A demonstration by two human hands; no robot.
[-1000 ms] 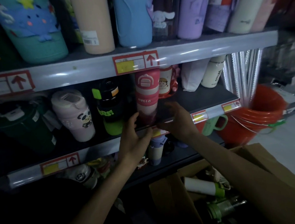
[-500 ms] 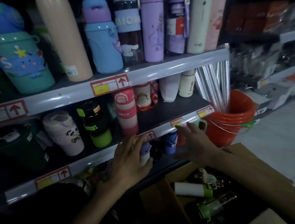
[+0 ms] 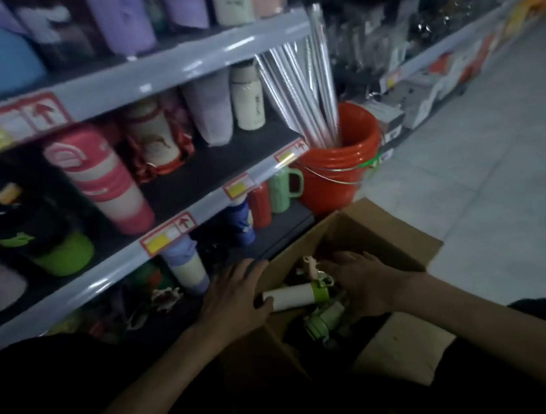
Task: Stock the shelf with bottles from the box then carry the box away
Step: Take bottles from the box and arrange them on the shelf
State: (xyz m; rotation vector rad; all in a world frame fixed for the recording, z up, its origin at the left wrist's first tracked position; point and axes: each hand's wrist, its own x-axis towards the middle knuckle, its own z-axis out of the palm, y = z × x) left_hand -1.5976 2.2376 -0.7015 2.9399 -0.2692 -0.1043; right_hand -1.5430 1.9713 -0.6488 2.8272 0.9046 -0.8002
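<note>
An open cardboard box stands on the floor in front of the shelf. Inside it lie a white bottle with a green cap and a clear bottle with a green lid. My left hand rests at the box's left edge with fingers spread, its thumb touching the white bottle's base. My right hand reaches into the box over the bottles' cap ends; its fingertips are partly hidden. The pink striped bottle stands on the middle shelf.
An orange bucket with silver rolls stands right of the shelf, behind the box. Bottles crowd all three shelf levels, with a bare stretch on the middle shelf right of the pink bottle. A tiled aisle floor runs to the right.
Both hands left the pink striped bottle on the middle shelf and dropped down into the box. My view swung down and to the right.
</note>
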